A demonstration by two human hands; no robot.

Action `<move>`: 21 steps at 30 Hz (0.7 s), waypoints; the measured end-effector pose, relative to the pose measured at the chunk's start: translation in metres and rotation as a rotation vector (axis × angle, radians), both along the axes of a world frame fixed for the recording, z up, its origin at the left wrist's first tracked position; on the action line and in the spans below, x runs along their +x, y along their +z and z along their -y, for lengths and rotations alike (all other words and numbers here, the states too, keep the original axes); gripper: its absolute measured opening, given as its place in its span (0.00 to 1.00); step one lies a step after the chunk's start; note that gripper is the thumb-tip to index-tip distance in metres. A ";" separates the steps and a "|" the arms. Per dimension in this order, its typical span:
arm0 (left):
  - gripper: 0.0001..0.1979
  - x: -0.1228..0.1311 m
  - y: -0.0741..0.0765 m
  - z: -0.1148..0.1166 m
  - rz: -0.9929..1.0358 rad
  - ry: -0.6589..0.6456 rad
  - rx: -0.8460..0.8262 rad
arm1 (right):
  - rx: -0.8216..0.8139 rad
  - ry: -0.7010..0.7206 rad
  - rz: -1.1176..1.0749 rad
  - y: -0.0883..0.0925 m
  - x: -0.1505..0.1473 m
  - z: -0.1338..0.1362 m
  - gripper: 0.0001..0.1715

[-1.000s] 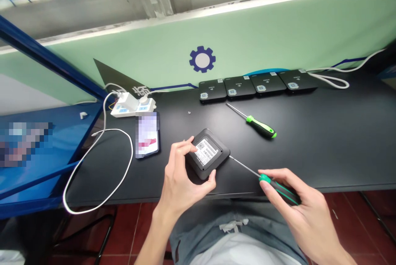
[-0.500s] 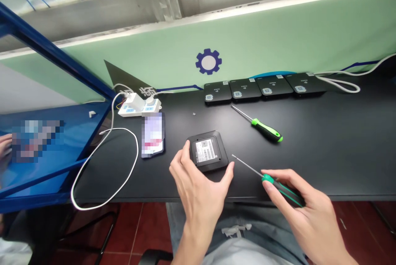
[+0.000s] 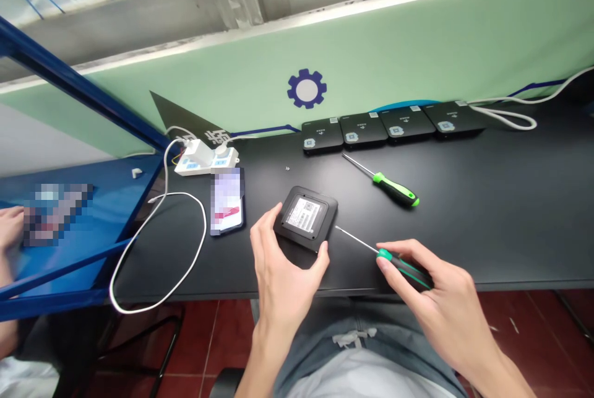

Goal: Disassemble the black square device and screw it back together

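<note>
My left hand (image 3: pixel 283 274) grips a black square electronic device (image 3: pixel 305 217) by its edges, with a white barcode label facing up. The fingers are on its left side and the thumb is at its near corner. My right hand (image 3: pixel 429 286) holds a screwdriver (image 3: pixel 403 267) with a green-and-black handle. Its thin steel shaft points left, and the tip stops just off the device's right corner. A second, bright green screwdriver (image 3: pixel 394 189) lies on the black table (image 3: pixel 510 237) beyond my hands.
Several black devices (image 3: pixel 394 127) stand in a row at the table's back edge. To the left are a smartphone (image 3: pixel 226 203), a white power strip (image 3: pixel 204 160) and a looped white cable (image 3: pixel 158 255). A co-worker's hand (image 3: pixel 10 231) rests on a blue surface at far left.
The device has turned slightly in my left hand and shifted away from me. The screwdriver's tip now sits closer to it.
</note>
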State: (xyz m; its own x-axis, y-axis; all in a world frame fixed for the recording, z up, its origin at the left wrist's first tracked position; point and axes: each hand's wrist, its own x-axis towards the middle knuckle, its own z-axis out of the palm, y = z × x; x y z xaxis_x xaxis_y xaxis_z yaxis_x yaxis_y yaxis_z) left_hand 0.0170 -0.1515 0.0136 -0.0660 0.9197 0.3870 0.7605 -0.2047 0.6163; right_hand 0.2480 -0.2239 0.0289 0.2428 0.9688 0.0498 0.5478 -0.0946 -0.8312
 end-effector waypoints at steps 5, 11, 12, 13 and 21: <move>0.47 0.000 0.005 0.000 -0.046 0.016 0.046 | -0.003 0.021 0.045 0.002 -0.001 -0.005 0.18; 0.48 -0.001 0.007 -0.001 -0.106 0.025 0.084 | -0.008 0.063 0.041 0.001 0.003 -0.011 0.19; 0.49 -0.001 0.007 -0.002 -0.113 0.023 0.093 | -0.006 0.080 0.044 0.000 0.004 -0.012 0.19; 0.49 -0.001 0.008 -0.002 -0.124 0.022 0.106 | -0.006 0.090 0.048 0.000 0.005 -0.012 0.19; 0.42 -0.003 0.004 -0.005 -0.191 -0.023 0.213 | 0.056 0.095 0.132 -0.003 0.008 -0.015 0.19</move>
State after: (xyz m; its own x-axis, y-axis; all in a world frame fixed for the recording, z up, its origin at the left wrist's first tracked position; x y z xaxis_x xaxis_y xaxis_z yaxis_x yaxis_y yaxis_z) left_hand 0.0138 -0.1461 0.0176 0.0463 0.8170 0.5748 0.8525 -0.3322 0.4035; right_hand 0.2562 -0.2094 0.0258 0.1383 0.9818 0.1299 0.6565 0.0073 -0.7543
